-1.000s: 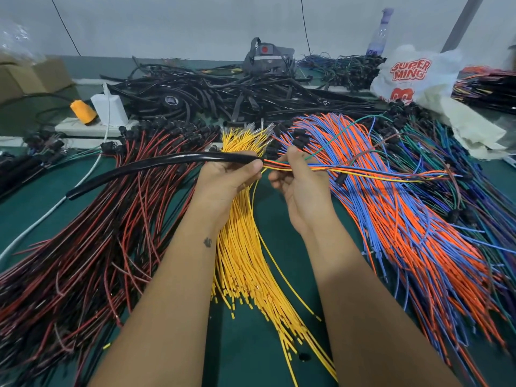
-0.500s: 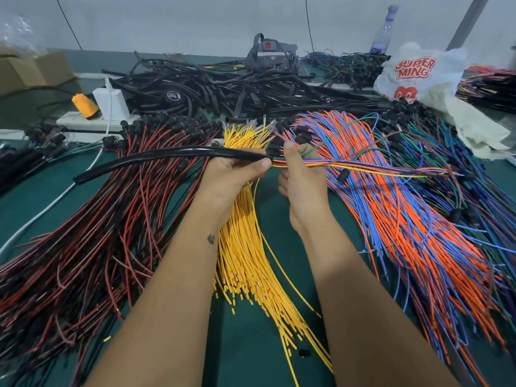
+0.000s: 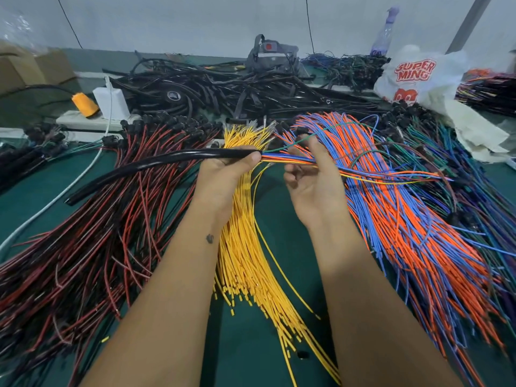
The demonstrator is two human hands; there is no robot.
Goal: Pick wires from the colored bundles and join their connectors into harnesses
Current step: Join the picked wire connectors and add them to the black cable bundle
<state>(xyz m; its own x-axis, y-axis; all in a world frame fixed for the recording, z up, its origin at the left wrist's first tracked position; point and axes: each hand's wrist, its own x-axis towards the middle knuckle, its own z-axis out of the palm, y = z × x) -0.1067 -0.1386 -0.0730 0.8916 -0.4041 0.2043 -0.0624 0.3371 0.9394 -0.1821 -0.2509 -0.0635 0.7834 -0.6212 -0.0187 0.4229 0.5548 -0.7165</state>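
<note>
My left hand [image 3: 226, 177] grips the end of a black sleeve tube [image 3: 145, 169] that runs off to the left. A thin bunch of mixed wires [image 3: 371, 174], orange, blue, yellow and green, comes out of the tube's mouth and trails right. My right hand [image 3: 310, 177] pinches this bunch a short way from the mouth. Under my hands lies the yellow wire bundle [image 3: 245, 261]. The red and black bundle [image 3: 97, 247] spreads to the left, the orange and blue bundle [image 3: 413, 233] to the right.
A heap of black sleeves and cables [image 3: 223, 88] fills the back of the green table [image 3: 265, 344]. A white plastic bag [image 3: 418, 76], a power strip with a white adapter [image 3: 109, 104] and dark green and purple wires [image 3: 474, 169] lie around it.
My right hand has slid rightward along the wire bunch, away from the tube's mouth. My left hand stays on the tube's end.
</note>
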